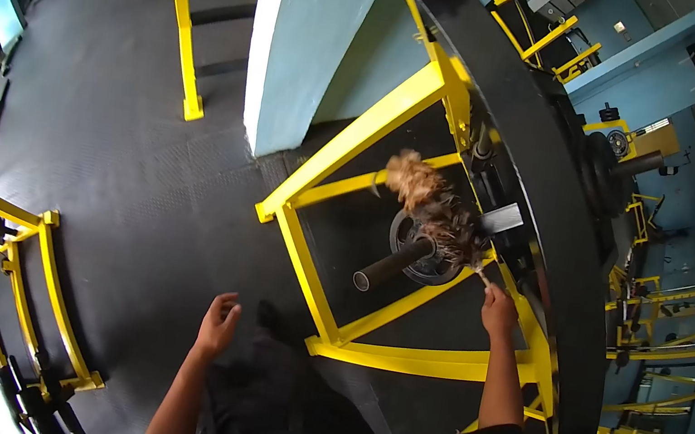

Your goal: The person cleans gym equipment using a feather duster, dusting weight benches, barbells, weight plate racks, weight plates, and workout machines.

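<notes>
My right hand (499, 313) is closed around the thin handle of a feather duster (439, 209). Its brown and tan feathers lie over a weight plate (440, 269) and the dark metal bar (393, 264) of a gym machine, partly covering both; the tan tip looks blurred. The machine's yellow frame (359, 145) surrounds that spot. Over the floor to the left, my left hand (217, 324) hangs with nothing in it, its fingers loosely apart and touching nothing.
A long black beam (546, 186) of the machine runs down the right side. Yellow racks (42, 285) stand at the lower left, and a yellow upright (185, 24) rises from the black rubber floor (109, 104). Behind is a blue wall column (303, 44).
</notes>
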Motion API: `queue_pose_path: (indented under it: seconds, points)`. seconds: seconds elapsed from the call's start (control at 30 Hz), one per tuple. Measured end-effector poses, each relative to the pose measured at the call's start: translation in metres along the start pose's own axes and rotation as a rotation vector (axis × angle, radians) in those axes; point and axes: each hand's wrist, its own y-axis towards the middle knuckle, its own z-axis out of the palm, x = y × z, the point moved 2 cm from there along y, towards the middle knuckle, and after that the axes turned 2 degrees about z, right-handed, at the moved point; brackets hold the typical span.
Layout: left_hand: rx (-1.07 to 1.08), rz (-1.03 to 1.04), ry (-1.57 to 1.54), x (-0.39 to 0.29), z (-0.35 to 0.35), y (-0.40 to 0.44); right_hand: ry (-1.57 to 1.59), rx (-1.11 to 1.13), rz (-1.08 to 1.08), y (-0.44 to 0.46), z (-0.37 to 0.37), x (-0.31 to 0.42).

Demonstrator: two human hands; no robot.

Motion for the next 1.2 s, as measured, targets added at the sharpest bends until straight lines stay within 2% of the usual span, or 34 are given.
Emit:
queue_pose_path:
  seconds: [0.03,0.13,0.17,0.23,0.3,0.43,0.5,0.67,0.8,0.87,0.97,1.03,1.07,1.13,1.2]
  points:
    - [0.064,0.049,0.067,-0.012,0.011,0.015,-0.025,0.008,-0.001,-0.003,-0.003,-0.002]
    - [0.176,-0.012,-0.022,-0.049,0.036,0.044,-0.046,0.012,-0.077,-0.012,-0.02,-0.012]
    - [0.177,-0.023,-0.039,-0.05,0.039,0.054,-0.032,-0.017,-0.078,-0.022,-0.022,-0.021]
    - [0.244,0.043,0.018,-0.047,0.048,0.067,-0.032,0.009,0.101,-0.06,-0.01,-0.045]
    - [0.261,0.028,-0.016,-0.041,0.05,0.075,-0.037,-0.015,0.031,-0.091,-0.009,-0.041]
    - [0.284,-0.032,-0.008,-0.033,0.03,0.085,-0.174,0.126,0.22,-0.168,-0.014,0.008]
    - [0.288,-0.057,-0.006,-0.026,0.011,0.086,-0.113,0.039,0.2,-0.205,-0.016,0.015]
    - [0.284,-0.153,-0.022,-0.002,-0.022,0.096,-0.133,0.154,0.344,-0.269,-0.004,0.035]
    - [0.287,-0.107,0.06,-0.007,-0.044,0.103,-0.156,0.265,0.343,-0.255,0.028,0.076]
    - [0.311,-0.09,0.091,-0.004,-0.051,0.106,-0.138,0.149,0.246,-0.224,0.048,0.105]
    - [0.342,-0.065,0.143,-0.006,-0.062,0.106,-0.055,0.16,0.381,-0.183,0.056,0.14]
    - [0.369,-0.037,0.169,-0.008,-0.067,0.105,-0.059,0.291,0.479,-0.19,0.065,0.141]
    - [0.364,-0.029,0.187,-0.009,-0.069,0.105,-0.038,0.275,0.506,-0.201,0.064,0.139]
    - [0.368,-0.028,0.21,0.011,-0.069,0.107,-0.024,0.123,0.425,-0.242,0.064,0.127]
    - [0.404,-0.032,0.234,0.019,-0.067,0.104,-0.013,0.151,0.532,-0.284,0.064,0.111]
